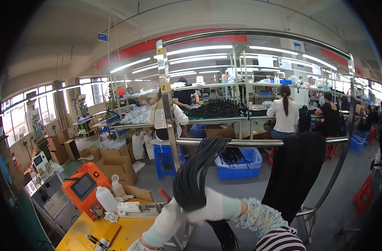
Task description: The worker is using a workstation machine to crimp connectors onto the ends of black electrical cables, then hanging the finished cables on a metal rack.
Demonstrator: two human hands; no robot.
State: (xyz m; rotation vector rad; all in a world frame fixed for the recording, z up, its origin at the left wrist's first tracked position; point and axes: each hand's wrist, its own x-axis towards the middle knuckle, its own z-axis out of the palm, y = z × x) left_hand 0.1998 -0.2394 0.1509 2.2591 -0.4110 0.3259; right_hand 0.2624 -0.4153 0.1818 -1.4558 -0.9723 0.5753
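Rack of shiny metal tubing [169, 113] is the biggest thing here, standing right beyond the grip, and its slick crossways rail [258, 143] would be my first worry: the thick bundle of long black cords [195, 178] looks slung over it, so an uneven pull from below could drag the lot sideways or let strands slip off. That bundle arches down from the rail, and its low end sits in the grip: the white-gloved left hand [168, 217] and white-gloved right hand [209, 205] are both closed round it, side by side, though most fingers are hidden so I can't tell how tightly. If the hold's slack, I'd guess cords cross and tangle, esp. with that loose black tail [224, 236] dangling below the right hand. Clutter-wise, the yellow flat-topped worktable [136, 230] is below and left of the grip; the broad black curtain of hanging strands [297, 167] boxes things in to the right; the blue rectangular plastic bin [239, 171] is beyond the rail; the boxy orange machine with a dark screen [88, 169] and the rounded white plastic bottle [106, 200] are left. Smallest but closest, the red stick-like handle [164, 194] pokes up just beside the left hand, and cords could snag on it.
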